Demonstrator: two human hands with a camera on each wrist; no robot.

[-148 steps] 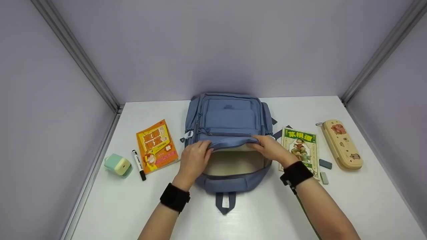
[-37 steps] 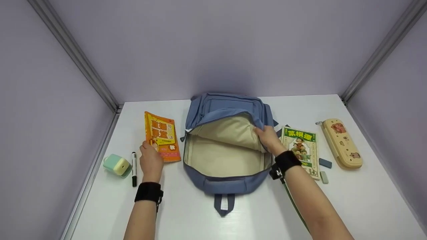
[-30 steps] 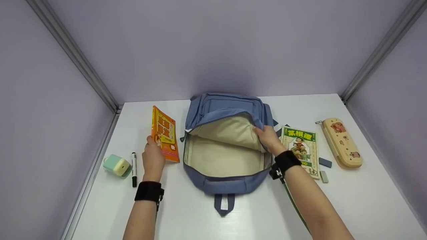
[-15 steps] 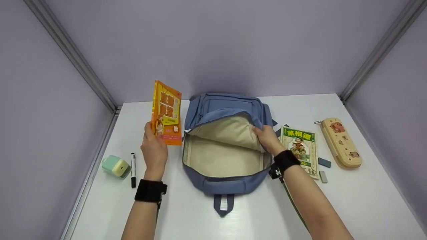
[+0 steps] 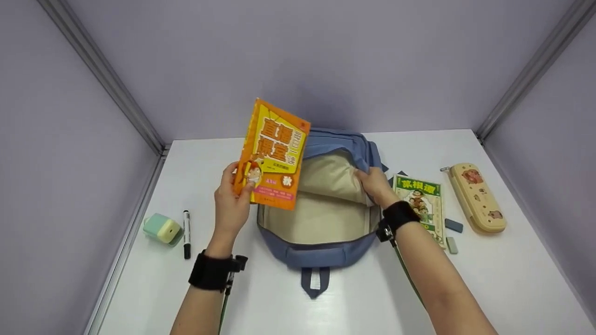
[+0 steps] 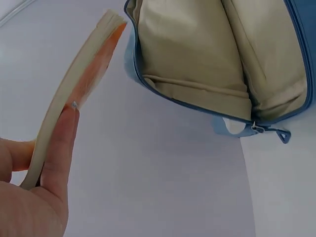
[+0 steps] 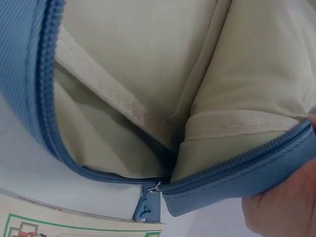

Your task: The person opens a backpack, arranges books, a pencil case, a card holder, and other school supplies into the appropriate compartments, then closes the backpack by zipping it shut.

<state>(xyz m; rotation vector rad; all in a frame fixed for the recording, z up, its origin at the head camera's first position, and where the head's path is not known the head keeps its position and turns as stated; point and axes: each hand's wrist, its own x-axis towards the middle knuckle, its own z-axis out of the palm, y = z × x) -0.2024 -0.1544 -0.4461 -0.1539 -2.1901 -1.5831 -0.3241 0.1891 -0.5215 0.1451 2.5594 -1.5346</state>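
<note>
In the head view my left hand (image 5: pixel 233 202) grips an orange and yellow book (image 5: pixel 277 156) by its lower left corner, thumb on the cover. The book is tilted up and overlaps the left part of a blue backpack (image 5: pixel 316 256), whose main compartment is unzipped and shows a beige lining. In the left wrist view the book's page edges (image 6: pixel 64 94) stand between thumb and fingers, apart from the bag. My right hand (image 5: pixel 376 186) pinches the right edge of the bag's front flap and holds it up; the right wrist view shows the zipper edge (image 7: pixel 247 160) under its fingers.
Right of the bag lie a green and cream book (image 5: pixel 421 204), two small erasers, one blue-grey (image 5: pixel 454 225) and one grey-green (image 5: pixel 452 245), and a yellow pencil case (image 5: pixel 477 197). On the left are a marker (image 5: pixel 186 235) and a green and yellow sharpener-like box (image 5: pixel 163 229).
The left hand let go of the bag flap, picked the orange book off the table and brought it up and right over the bag's left side. The right hand keeps holding the flap, now opened wider.
</note>
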